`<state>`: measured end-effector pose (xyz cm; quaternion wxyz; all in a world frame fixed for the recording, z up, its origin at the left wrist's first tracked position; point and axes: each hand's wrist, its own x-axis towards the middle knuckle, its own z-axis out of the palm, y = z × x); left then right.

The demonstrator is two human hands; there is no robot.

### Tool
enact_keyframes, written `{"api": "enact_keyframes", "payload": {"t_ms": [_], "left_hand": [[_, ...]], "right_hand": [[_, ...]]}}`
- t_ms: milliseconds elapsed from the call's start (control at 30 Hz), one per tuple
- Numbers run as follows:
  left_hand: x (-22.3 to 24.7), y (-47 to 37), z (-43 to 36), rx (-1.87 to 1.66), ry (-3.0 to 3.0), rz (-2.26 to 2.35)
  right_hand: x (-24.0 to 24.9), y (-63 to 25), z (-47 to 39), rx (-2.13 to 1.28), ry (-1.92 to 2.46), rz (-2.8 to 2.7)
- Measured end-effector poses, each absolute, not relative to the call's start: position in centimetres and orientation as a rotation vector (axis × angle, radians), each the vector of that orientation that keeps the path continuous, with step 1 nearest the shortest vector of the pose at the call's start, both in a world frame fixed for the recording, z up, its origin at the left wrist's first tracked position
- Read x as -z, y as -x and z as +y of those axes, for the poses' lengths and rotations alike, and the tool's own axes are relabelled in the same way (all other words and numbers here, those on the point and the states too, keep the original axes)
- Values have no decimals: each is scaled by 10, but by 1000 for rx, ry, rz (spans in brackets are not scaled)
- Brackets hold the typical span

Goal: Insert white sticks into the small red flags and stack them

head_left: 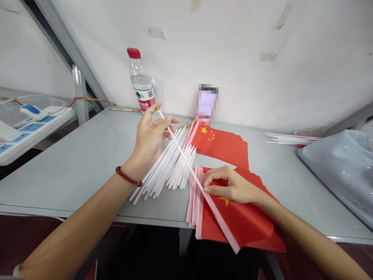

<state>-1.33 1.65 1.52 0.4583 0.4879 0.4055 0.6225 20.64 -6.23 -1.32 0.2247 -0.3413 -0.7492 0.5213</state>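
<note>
My left hand [151, 134] grips a white flagpole [182, 153] near its gold-tipped upper end, with the fingers curled about it. The pole slants down to the right, and its lower end meets the white sleeve edge of a red flag [247, 221] with yellow stars. Thumb and forefinger of my right hand [225, 184] pinch that sleeve where the pole enters. Beneath lies a stack of similar flags [194, 202] with white edges. Several loose white poles [163, 167] with gold tips lie beside my left hand. Behind them rests a pile of finished-looking flags [227, 144].
A water bottle [142, 87] with a red cap stands against the wall, near a blurred phone [206, 101]. White power strips [35, 128] with cables lie at left. More white sticks [291, 138] and a grey plastic bag [340, 167] sit on the table's right side.
</note>
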Motion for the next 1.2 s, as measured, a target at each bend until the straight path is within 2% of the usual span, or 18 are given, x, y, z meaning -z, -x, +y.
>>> {"api": "enact_keyframes", "payload": {"t_ms": [233,433,600,833,1033,1200], "left_hand": [[-5,-3,3,-1149,-1741,1099],[-1,-14,-16,-792,-2253,735],[-1,-16,-21,-653,-2070,784],[-14,-11,-19,-127,-1624,607],[-19,-4,-18,-202,-1626,736],[-20,6,-11,-378,-1633,948]], "right_hand": [[15,-203,-62,-1359,1056,-1885],[16,-207,-58,-1202,1177,-1665],[16,-210,-53,-1124,1196,-1550],[9,-225,-41,-912,1263,-1203],[9,-252,-22,-709,1289,-1042],[23,-263,-8,-501,1381,-1116]]}}
